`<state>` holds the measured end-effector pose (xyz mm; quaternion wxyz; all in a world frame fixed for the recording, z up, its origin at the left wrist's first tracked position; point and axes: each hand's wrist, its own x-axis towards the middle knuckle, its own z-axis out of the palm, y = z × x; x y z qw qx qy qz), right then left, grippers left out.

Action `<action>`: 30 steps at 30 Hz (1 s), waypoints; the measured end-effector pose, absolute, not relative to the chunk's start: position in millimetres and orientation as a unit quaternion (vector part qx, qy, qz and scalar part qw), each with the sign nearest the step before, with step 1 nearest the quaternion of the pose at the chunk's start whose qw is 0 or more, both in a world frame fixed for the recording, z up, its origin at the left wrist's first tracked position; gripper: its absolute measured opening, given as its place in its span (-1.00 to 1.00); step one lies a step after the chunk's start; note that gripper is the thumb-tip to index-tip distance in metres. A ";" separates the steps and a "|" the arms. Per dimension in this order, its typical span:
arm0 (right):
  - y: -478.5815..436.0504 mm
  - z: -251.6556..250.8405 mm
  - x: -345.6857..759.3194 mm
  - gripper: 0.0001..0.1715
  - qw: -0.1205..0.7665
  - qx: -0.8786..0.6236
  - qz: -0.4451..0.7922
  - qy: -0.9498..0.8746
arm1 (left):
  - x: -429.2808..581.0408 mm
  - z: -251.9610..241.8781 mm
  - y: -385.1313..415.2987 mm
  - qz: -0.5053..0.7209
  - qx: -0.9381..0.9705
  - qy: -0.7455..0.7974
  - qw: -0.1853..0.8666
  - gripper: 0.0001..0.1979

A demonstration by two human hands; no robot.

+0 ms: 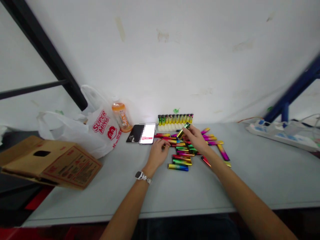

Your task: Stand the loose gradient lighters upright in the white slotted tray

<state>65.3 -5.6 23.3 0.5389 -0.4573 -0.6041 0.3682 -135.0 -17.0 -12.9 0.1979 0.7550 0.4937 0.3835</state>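
In the head view, the right hand point(195, 136) has its grip pinched on a gold-and-green case point(180, 134), slim and mirror-bright, tilted above the pile just in front of the rack point(170, 128). The left hand point(158, 152) rests low at the pile's left edge, fingers curled near something small and dark with a gold glint (whether its grip is pressed on that, I cannot tell).

The loose cases point(182, 158) lie heaped on the bench point(252, 170), between and around the hands, glossy as foil, their colours fading end to end: red to gold, green to yellow, magenta to yellow. A yellow-to-blue case point(178, 167) lies nearest the bench's front edge. Behind the pile, a row of upright cases point(175, 119) with dark tops stands along the pale rack's back, mostly yellow below, greener at the left end.
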 end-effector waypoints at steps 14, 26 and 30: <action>-30.9 15.0 45.6 -0.59 0.618 -0.387 0.502 -0.466 | -96.5 26.4 -12.9 0.461 0.779 0.410 0.113 -0.84; -33.7 -1.7 48.6 -0.66 0.603 -0.480 0.237 -0.591 | -104.5 6.1 -17.5 0.483 0.757 0.405 0.170 -0.84; -34.3 -1.5 47.7 -0.66 0.601 -0.481 0.243 -0.591 | -99.6 8.2 -19.3 0.485 0.757 0.400 0.181 -0.84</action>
